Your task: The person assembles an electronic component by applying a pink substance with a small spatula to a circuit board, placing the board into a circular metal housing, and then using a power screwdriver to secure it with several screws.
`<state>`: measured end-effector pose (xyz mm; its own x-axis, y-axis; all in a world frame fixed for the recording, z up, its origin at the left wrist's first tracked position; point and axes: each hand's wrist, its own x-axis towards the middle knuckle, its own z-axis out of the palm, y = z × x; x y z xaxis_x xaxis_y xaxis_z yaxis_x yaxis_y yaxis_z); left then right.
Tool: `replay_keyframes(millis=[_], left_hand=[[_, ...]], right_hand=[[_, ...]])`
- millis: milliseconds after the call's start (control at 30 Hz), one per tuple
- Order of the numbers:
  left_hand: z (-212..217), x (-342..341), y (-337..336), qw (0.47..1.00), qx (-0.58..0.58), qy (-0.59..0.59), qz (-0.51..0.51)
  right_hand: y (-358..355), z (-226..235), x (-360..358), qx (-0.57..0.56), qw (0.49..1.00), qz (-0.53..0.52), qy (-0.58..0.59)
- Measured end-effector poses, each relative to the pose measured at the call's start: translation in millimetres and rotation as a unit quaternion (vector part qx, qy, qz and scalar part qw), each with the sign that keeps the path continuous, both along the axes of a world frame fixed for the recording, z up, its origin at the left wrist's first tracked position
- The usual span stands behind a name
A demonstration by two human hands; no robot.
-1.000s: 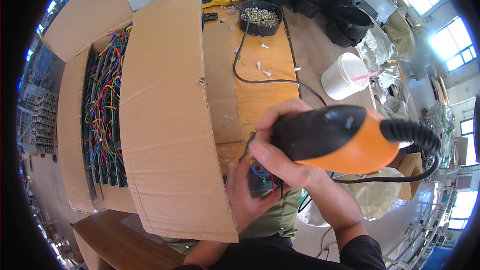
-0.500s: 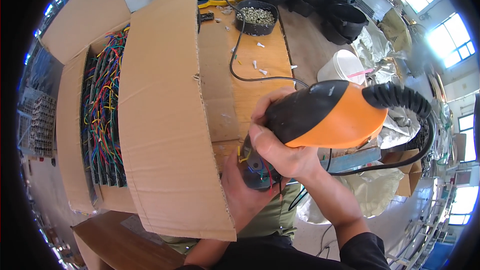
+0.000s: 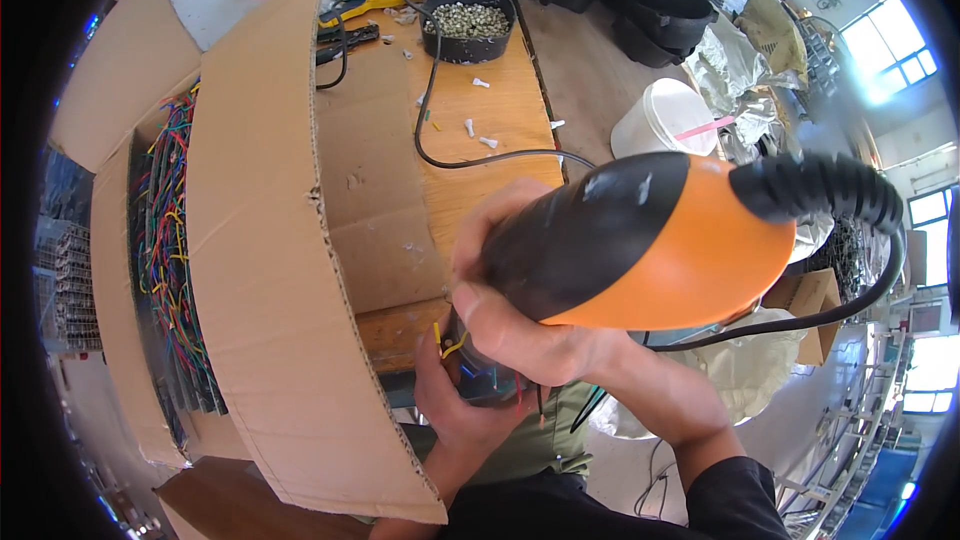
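Observation:
My right hand [image 3: 525, 335] is wrapped round an orange and black corded power tool [image 3: 640, 250], which lies aslant across the view with its ribbed cord sleeve at the right. The tool's working end is hidden behind my fingers. Below it, my left hand [image 3: 462, 418] grips a dark part with coloured wires [image 3: 490, 380] close under the tool; yellow, red, green and blue wire ends stick out. Whether the tool touches the part is hidden by my right hand.
At the left an open cardboard box [image 3: 265, 240] holds bundled boards with coloured wires [image 3: 168, 240]. On the wooden table [image 3: 490, 195], a black tub of small pale pieces [image 3: 468, 28], white connectors [image 3: 469, 127] and a black cable [image 3: 424, 125] lie about. A white bucket [image 3: 640, 120] and black bins [image 3: 662, 20] stand beyond.
The view has shifted a little, so the box and table sit further left. The power tool and both hands appear lower and further left, still holding the same things.

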<state>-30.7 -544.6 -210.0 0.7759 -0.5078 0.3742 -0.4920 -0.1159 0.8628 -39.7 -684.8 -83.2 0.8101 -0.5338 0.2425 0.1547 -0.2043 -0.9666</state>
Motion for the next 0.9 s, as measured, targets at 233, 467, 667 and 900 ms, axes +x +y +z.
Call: replay_keyframes(millis=[233, 467, 667, 900], left_hand=[[1.2, -4.9, 6.2, 0.996, 0.014, -0.081, 0.035], [18.8, -2.5, 16.9, 0.986, -0.114, -0.045, -0.116], [26.8, -3.3, 20.2, 0.975, -0.025, -0.187, -0.115], [11.7, 4.6, 19.3, 0.973, -0.075, -0.180, -0.126]], right_hand=[[3.4, 12.5, -2.5, 0.061, 0.992, -0.049, 0.098], [-3.7, 4.0, -2.6, 0.049, 0.998, 0.025, 0.007], [-3.4, -2.0, -3.1, 0.037, 0.999, 0.028, -0.004], [-3.3, -11.0, 1.4, 0.045, 0.999, 0.016, 0.001]])
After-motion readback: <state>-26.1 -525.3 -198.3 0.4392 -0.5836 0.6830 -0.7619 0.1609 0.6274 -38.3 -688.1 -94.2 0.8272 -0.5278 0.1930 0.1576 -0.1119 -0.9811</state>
